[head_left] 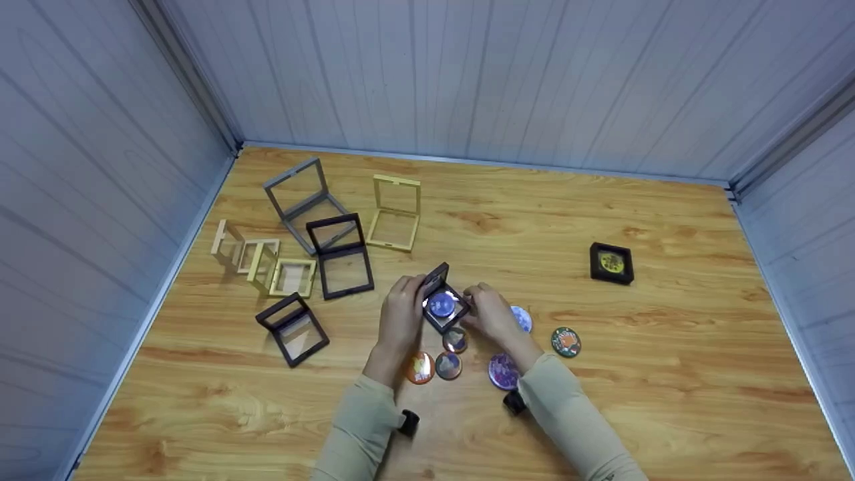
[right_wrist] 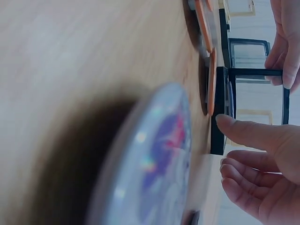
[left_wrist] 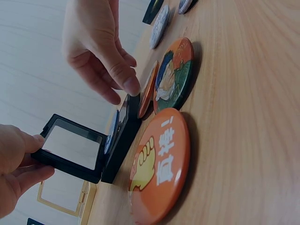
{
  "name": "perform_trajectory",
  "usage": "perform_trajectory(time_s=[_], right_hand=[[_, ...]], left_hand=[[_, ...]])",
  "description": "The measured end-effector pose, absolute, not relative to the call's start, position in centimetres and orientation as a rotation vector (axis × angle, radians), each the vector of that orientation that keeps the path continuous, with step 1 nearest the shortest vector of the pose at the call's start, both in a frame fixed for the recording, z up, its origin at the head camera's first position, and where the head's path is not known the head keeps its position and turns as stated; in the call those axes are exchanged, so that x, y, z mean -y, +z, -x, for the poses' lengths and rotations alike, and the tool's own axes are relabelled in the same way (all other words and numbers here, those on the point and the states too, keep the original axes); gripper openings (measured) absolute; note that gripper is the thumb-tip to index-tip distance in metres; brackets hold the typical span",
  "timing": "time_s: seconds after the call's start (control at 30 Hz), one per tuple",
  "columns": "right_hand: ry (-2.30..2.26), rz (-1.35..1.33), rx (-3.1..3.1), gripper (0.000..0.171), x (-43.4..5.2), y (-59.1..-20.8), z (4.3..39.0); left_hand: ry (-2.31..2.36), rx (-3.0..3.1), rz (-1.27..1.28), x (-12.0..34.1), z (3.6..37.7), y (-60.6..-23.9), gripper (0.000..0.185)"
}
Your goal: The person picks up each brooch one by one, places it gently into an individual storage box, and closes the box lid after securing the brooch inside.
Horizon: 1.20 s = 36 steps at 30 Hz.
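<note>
Nearest lie an orange badge [head_left: 421, 368] and a purple badge [head_left: 503, 371]. Beyond, between the hands, sits the open black case [left_wrist: 123, 150], a blue badge [head_left: 441, 304] in it. The left hand [head_left: 399, 310] pinches its lid [left_wrist: 72, 145]; the right hand [head_left: 493, 312] has its thumb [right_wrist: 251, 133] at the case's edge, fingers apart from it, grip unclear. Farther stands a yellow frame [head_left: 394, 228].
</note>
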State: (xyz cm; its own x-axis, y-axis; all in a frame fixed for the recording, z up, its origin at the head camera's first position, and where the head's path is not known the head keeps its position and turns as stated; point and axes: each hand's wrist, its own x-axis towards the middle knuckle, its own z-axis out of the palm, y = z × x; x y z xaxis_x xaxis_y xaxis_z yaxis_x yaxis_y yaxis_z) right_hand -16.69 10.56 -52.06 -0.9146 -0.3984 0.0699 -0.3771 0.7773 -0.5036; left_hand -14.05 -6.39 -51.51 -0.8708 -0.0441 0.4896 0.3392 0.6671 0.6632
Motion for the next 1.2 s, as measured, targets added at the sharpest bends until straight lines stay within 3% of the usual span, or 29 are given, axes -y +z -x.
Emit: perform_trajectory(time_s=[0.63,1.2], right_hand=[[-0.877,0.63,-2.84,0.015,-10.56,-52.22,17.29],[-0.877,0.607,-2.848,0.014,-10.61,-52.28,17.3]], left_hand=[[-1.104,2.412,0.254,6.43,13.84,-51.41,0.015],[-1.086,2.434,0.341,5.93,13.05,-51.62,0.016]])
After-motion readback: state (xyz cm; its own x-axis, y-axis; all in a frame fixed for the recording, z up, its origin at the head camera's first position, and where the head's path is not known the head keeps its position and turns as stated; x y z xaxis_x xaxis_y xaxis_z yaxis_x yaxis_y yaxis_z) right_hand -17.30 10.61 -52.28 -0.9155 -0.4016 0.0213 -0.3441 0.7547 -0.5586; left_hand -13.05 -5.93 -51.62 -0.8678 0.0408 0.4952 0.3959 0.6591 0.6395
